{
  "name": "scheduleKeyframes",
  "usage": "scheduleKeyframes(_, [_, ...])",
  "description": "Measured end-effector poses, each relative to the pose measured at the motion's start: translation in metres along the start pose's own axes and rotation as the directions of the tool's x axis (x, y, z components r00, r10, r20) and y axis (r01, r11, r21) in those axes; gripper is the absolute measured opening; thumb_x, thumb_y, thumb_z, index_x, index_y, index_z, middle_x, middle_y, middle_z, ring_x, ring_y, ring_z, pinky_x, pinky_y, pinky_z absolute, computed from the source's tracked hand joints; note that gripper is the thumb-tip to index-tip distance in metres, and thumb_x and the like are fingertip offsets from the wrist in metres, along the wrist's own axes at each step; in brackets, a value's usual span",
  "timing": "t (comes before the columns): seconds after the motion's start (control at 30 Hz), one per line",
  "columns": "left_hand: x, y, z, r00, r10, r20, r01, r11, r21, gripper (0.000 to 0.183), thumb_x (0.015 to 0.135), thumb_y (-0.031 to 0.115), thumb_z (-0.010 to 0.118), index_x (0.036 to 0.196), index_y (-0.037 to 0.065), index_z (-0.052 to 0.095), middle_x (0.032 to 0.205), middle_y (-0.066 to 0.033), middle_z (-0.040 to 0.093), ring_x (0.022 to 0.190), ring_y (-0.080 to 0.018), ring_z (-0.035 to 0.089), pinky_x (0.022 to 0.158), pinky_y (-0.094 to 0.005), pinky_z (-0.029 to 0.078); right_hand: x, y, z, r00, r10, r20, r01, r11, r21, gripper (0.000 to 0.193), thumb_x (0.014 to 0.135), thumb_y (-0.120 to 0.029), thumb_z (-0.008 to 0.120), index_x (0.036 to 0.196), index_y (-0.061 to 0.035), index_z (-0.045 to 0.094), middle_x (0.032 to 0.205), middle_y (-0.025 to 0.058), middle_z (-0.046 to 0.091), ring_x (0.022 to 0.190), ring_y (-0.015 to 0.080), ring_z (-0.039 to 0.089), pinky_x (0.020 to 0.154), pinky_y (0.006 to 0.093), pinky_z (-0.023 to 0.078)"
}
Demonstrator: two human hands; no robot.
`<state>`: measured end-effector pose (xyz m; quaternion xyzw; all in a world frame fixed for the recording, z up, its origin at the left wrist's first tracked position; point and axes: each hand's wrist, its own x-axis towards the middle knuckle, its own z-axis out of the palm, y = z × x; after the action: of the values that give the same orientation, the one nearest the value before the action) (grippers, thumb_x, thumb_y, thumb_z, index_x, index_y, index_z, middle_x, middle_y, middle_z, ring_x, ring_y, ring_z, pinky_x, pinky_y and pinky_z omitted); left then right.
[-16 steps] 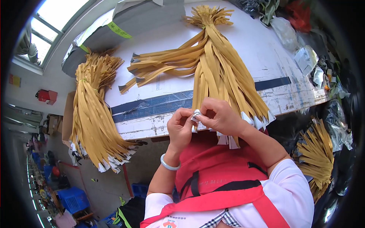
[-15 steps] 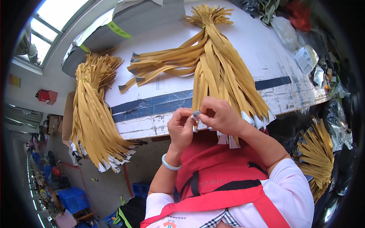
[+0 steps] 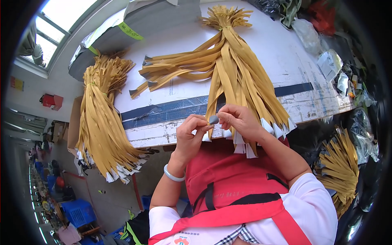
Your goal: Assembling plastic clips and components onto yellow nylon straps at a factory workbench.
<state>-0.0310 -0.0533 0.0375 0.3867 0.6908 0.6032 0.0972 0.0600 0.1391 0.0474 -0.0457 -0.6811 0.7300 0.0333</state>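
A tied bundle of long tan fabric strips (image 3: pixel 234 69) lies fanned out on the table, with white tabs at the near ends. My left hand (image 3: pixel 191 134) pinches the near end of one strip, just beside a rounded grey tab (image 3: pixel 213 119). On the tab's other side, my right hand (image 3: pixel 241 123) is closed, thumb and forefinger together at the tab's edge. Several strips of the bundle are swept out to the left, their grey-tipped ends (image 3: pixel 148 61) on the tabletop.
A second tied bundle (image 3: pixel 96 118) hangs over the table's (image 3: pixel 326 100) left edge. More tan strips (image 3: pixel 341 167) lie low at the right. Clear plastic bags (image 3: pixel 306 34) crowd the far right corner. A blue crate (image 3: pixel 78 213) is on the left. Dark tape (image 3: pixel 163 111) runs across the tabletop.
My left hand has shifted slightly left and down. The grey tab, mostly covered by my fingers before, now shows broad and flat between both hands.
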Motion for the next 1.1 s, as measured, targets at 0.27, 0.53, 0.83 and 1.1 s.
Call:
scheduleKeyframes(0.27, [-0.004, 0.006, -0.008, 0.985, 0.031, -0.167, -0.027, 0.999, 0.027, 0.012, 0.089, -0.006, 0.068, 0.086, -0.001, 0.057, 0.084, -0.0073, 0.063, 0.066, -0.0128, 0.061, 0.057, -0.0255, 0.050, 0.000, -0.007, 0.009, 0.999, -0.047, -0.012, 0.047, 0.998, -0.046, 0.019, 0.098, -0.019, 0.067, 0.087, -0.0040, 0.062, 0.074, -0.0054, 0.056, 0.067, 0.0016, 0.050, 0.059, 0.0197, 0.041])
scheduleKeyframes(0.53, [-0.002, -0.011, -0.071, 0.992, 0.097, -0.086, -0.046, 0.883, 0.466, 0.030, 0.091, -0.006, 0.059, 0.118, 0.005, 0.062, 0.114, -0.0117, 0.064, 0.104, -0.0232, 0.062, 0.085, -0.0338, 0.053, -0.010, 0.012, -0.011, 0.998, 0.004, 0.061, 0.020, 0.920, -0.391, 0.020, 0.098, -0.019, 0.065, 0.090, -0.0002, 0.064, 0.074, 0.0004, 0.059, 0.067, 0.0090, 0.054, 0.062, 0.0258, 0.046])
scheduleKeyframes(0.83, [-0.006, -0.040, -0.011, 0.901, -0.040, 0.431, -0.223, 0.810, 0.543, 0.023, 0.079, -0.002, 0.068, 0.101, 0.003, 0.063, 0.109, -0.0124, 0.062, 0.105, -0.0309, 0.060, 0.089, -0.0403, 0.051, -0.005, 0.009, 0.007, 0.992, 0.001, 0.123, 0.065, 0.850, -0.523, 0.018, 0.093, -0.016, 0.068, 0.091, 0.0012, 0.065, 0.075, 0.0118, 0.060, 0.069, 0.0192, 0.059, 0.064, 0.0325, 0.047])
scheduleKeyframes(1.1, [0.009, -0.015, -0.015, 0.952, -0.078, 0.297, 0.095, 0.995, -0.043, 0.013, 0.083, -0.002, 0.073, 0.086, -0.001, 0.060, 0.091, -0.0057, 0.062, 0.083, -0.0150, 0.059, 0.077, -0.0279, 0.049, 0.006, 0.007, 0.008, 0.991, -0.090, 0.097, 0.117, 0.940, -0.320, 0.016, 0.093, -0.015, 0.069, 0.096, -0.0006, 0.064, 0.093, 0.0072, 0.059, 0.082, 0.0202, 0.060, 0.075, 0.0317, 0.049])
